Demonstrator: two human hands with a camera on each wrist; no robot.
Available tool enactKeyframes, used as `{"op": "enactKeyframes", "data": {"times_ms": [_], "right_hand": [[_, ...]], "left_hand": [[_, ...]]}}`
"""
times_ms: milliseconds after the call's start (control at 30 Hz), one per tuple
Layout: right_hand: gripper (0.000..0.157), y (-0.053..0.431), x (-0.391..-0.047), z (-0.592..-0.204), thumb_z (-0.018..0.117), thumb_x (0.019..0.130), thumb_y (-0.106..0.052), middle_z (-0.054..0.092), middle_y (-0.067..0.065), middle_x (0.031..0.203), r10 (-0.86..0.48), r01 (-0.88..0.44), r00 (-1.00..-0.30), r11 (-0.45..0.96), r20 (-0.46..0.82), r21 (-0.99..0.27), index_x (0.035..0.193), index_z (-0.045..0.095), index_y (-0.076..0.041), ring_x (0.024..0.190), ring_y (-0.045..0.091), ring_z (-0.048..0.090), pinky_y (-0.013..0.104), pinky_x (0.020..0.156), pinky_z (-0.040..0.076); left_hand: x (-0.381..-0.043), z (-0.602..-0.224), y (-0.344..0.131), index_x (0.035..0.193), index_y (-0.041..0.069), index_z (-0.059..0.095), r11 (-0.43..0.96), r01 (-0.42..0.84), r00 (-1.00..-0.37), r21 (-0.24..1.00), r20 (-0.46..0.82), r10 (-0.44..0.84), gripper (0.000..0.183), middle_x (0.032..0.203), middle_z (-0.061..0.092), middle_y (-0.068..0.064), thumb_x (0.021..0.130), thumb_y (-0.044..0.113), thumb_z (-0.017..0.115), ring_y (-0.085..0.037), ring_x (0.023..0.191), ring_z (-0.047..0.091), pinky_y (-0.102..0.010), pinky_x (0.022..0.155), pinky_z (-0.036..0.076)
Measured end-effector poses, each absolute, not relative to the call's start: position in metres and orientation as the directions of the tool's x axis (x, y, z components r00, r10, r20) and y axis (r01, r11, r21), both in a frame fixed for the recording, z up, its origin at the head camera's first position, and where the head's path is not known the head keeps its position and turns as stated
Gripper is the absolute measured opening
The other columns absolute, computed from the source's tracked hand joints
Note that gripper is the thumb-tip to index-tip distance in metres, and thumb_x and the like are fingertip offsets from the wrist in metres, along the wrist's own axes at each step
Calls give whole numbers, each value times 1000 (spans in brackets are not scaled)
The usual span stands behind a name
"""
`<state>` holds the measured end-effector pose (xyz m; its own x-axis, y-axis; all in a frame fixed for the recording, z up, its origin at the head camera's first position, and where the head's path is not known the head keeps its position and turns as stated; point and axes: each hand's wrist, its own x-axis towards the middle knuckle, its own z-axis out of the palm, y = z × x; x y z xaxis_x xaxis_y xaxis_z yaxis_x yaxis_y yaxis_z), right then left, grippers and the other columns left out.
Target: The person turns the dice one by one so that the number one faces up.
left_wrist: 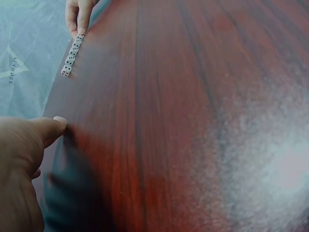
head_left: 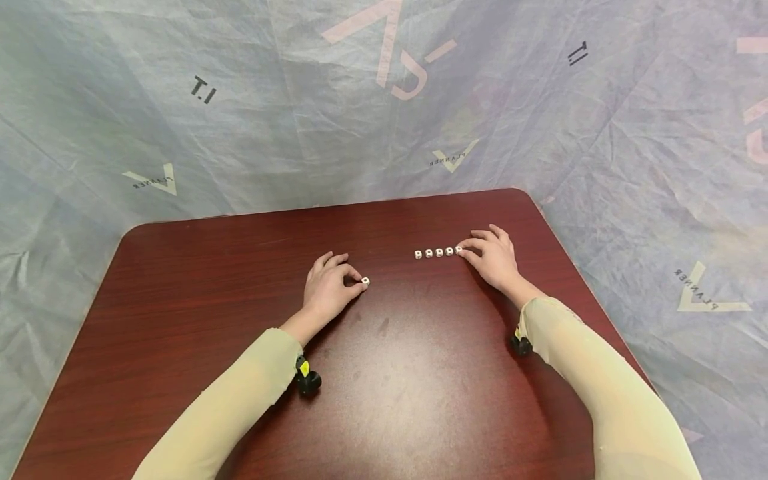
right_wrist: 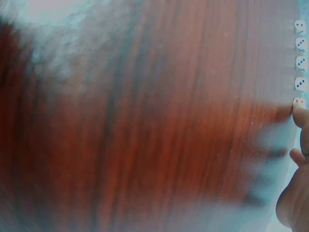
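Observation:
My left hand (head_left: 327,287) pinches a white die (head_left: 365,281) between thumb and index finger, low over the table, left of a row of dice. In the left wrist view only a sliver of that die shows past the thumb (left_wrist: 50,129). Several white dice (head_left: 439,252) stand in a straight, slightly spaced row toward the back of the table. At the row's right end my right hand (head_left: 495,260) pinches the last die (right_wrist: 299,102), its other fingers spread away. The right wrist view shows blue pips on the neighbouring dice (right_wrist: 300,84) and red ones on the pinched die.
A glossy reddish-brown wooden table (head_left: 414,373) with rounded far corners lies under both hands. Grey printed cloth (head_left: 270,113) hangs behind and beside it. Small black cameras (head_left: 309,381) hang at the wrists, below the pale yellow sleeves (head_left: 234,393).

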<state>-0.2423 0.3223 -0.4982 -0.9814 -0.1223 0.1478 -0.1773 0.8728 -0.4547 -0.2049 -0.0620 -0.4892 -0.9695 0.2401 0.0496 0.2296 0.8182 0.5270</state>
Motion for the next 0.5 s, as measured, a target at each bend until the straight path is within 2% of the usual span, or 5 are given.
{"op": "enactKeyframes", "data": {"times_ms": [267,500], "right_hand": [[21,321,-242,-497,72,99,-31,51,17,149,-117,-173,-982,870,148,-461,114,79,-18,151,43,16,66,118,10],[21,322,-241,-497,71,99,-30,50,17,149,-117,-171,-983,872,145,-458,114,79,-18,151,42,16,66,118,10]], "left_hand": [[-205,-487,-60,100,24,74,834,225,-971,504,41,236,26,157,46,-5,89,47,79,-29,152,23,-54,122,20],[-204,-485,-55,96,20,69,835,204,-974,510,24,224,32,156,47,-5,87,49,79,-30,152,24,-54,121,21]]}}
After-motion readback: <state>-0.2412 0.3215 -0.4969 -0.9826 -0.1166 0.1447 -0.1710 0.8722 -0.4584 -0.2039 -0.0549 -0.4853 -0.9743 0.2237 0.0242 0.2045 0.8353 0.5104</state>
